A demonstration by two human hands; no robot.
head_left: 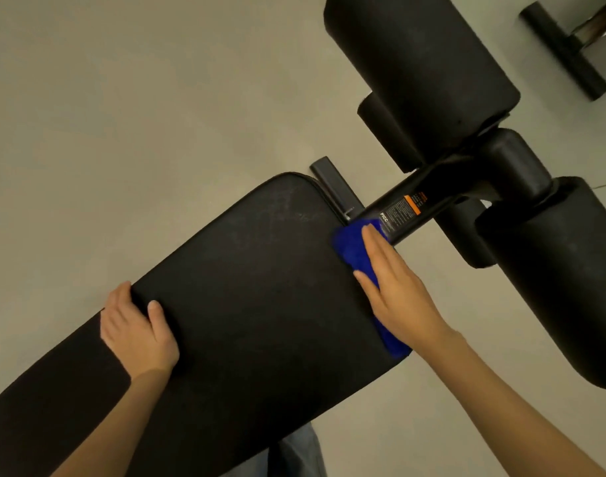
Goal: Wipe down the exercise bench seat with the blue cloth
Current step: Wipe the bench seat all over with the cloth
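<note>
The blue cloth (351, 247) lies bunched along the right edge of the black bench seat (260, 287), at the narrow end near the frame. The right hand (398, 294) lies flat on top of it, fingers straight and together, pressing it to the padding; blue shows past the fingertips and below the wrist. The left hand (139, 332) grasps the opposite edge of the seat, thumb on top and fingers curled over the side. Faint pale smears mark the seat near its rounded far corner. Just beyond the cloth a black frame bar (428, 191) with a printed label (403, 210) runs to thick black foam rollers (425, 70). Under the bench is a plain grey floor (122, 98), and denim trousers (301, 452) show at the bottom edge.
</note>
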